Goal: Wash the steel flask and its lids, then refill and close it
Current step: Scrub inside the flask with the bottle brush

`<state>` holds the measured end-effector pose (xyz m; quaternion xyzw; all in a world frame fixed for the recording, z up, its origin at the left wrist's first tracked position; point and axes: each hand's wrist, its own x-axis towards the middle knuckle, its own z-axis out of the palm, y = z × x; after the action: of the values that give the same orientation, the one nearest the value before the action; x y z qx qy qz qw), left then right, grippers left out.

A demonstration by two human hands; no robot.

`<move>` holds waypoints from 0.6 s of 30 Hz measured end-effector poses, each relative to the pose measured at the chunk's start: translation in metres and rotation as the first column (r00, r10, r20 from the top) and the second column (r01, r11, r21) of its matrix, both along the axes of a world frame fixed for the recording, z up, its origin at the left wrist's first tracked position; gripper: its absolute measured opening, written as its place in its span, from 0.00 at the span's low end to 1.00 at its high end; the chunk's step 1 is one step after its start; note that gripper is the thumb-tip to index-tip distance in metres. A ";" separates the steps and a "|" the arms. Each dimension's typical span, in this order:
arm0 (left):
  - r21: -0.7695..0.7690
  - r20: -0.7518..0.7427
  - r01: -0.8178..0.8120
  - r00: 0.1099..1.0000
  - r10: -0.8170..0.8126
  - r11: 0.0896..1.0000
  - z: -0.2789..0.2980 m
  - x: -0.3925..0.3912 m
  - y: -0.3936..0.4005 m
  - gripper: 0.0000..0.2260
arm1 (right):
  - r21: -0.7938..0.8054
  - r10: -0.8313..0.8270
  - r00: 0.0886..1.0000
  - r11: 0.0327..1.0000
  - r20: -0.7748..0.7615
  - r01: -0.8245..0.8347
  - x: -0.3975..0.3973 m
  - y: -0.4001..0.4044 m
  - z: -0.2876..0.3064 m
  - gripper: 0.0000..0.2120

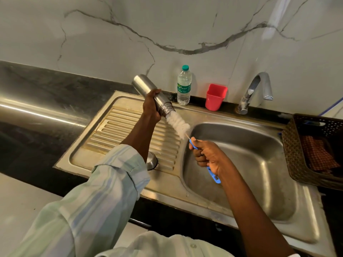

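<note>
White marble-look wall with grey veins is running behind a dark worktop (pixel 33 93), and a steel sink (pixel 241 164) with a ribbed drainboard is sitting in it.

Only the head view, so here goes. Left hand (pixel 151 106) is wrapping its fingers around the steel flask (pixel 148 89), gripping it near the threaded neck and holding it up over the drainboard, tilted so the mouth is pointing down toward the basin and the base is pointing up and away. Right hand (pixel 206 154) is curling round the blue handle of a bottle brush (pixel 178 125), hovering over the near-left edge of the basin. White bristles are sticking partway into the flask's mouth, most of them still showing outside.

Just under the left forearm, a steel lid (pixel 151 161) is lying on the drainboard. Beyond the left hand, a plastic water bottle (pixel 183 86) with a green cap is standing against the wall, a red cup (pixel 216 97) is beside it, then the tap (pixel 256 91). Far right of the right hand, a brown basket (pixel 293 145) is holding a checked cloth (pixel 319 156).
</note>
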<state>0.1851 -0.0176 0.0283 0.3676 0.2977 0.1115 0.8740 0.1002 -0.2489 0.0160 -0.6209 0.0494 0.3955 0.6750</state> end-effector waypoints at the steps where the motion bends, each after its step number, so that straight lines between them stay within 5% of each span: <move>1: 0.006 0.001 -0.002 1.000 0.002 1.000 0.002 0.002 0.002 0.17 | -0.015 0.009 1.000 1.000 0.016 -0.009 0.001 -0.006 -0.002 0.14; 18: -0.089 -0.078 -0.196 0.979 0.189 0.977 -0.023 -0.006 -0.020 0.27 | -0.140 0.175 0.979 0.977 0.104 -0.160 0.015 -0.082 -0.019 0.15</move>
<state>0.1794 -0.0376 0.0050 0.2981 0.3668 0.1683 0.8651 0.1153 -0.3310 -0.0030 -0.6877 -0.0163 0.4104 0.5986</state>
